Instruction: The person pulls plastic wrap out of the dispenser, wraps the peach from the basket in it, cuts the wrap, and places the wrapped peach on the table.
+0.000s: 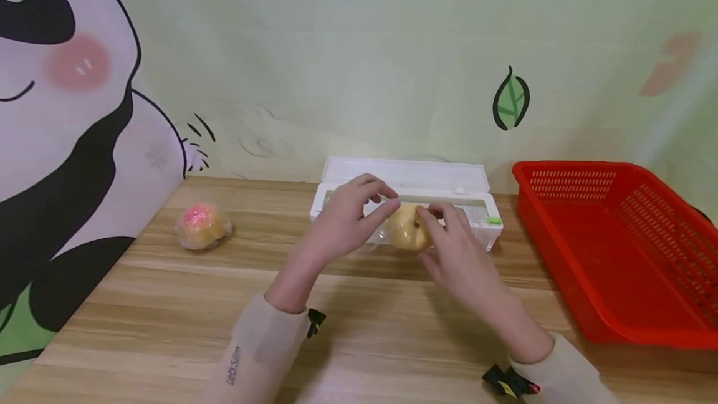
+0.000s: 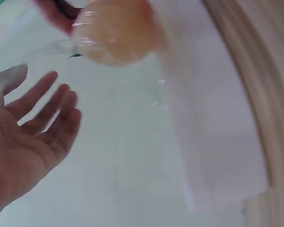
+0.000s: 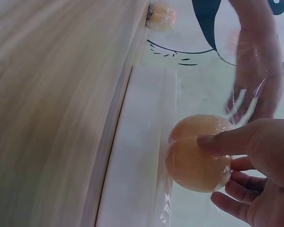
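Observation:
A yellow-orange peach (image 1: 408, 232) with clear film around it is up off the table, in front of a white cling film box (image 1: 404, 173) with its lid raised. My right hand (image 1: 462, 260) holds this peach; in the right wrist view the thumb (image 3: 217, 143) presses on its side and the fingers lie behind it. Just left of the fruit is my left hand (image 1: 348, 217), its fingers spread and loosely bent, apart from the peach in the left wrist view. Shiny film (image 3: 253, 106) shows near the left fingers in the right wrist view.
A second peach (image 1: 202, 226), pink-topped and wrapped in film, rests at the left of the wooden table (image 1: 168, 329). A red plastic basket (image 1: 561, 279) stands on the right. Behind the table hangs a pale green backdrop (image 1: 392, 80) with a panda drawing.

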Motion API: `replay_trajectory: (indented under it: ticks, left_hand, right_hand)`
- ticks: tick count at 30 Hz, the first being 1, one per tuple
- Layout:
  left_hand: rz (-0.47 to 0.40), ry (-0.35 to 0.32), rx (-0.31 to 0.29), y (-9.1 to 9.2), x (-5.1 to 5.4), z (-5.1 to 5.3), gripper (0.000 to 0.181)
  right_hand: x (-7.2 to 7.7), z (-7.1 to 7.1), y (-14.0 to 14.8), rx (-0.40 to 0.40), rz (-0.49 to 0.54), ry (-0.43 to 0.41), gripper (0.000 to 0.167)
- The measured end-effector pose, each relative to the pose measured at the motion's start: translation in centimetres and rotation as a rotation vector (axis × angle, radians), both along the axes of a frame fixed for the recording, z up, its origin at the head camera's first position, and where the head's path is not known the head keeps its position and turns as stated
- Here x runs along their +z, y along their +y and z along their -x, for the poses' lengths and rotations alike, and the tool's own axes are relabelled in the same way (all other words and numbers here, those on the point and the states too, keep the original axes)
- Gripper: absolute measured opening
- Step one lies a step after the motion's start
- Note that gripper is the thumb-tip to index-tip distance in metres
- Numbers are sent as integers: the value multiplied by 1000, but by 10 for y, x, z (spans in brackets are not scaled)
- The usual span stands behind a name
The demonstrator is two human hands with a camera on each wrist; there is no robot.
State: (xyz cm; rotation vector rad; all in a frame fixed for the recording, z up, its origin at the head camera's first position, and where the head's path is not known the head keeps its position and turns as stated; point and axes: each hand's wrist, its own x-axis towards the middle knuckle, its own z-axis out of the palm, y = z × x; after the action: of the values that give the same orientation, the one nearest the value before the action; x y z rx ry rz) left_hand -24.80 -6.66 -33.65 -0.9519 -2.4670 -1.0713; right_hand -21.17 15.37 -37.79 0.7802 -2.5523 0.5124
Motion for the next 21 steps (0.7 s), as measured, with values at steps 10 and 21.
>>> replay_trajectory:
  ticks: [10,21]
  left_hand:
    - [132,251,-207,17,19,-30,24]
    - [485,272,49,29,4,-29,35]
  right_hand:
    - [3,6,-1,-10,76,-4,66]
    - [8,8,1,-66,67,-73,72]
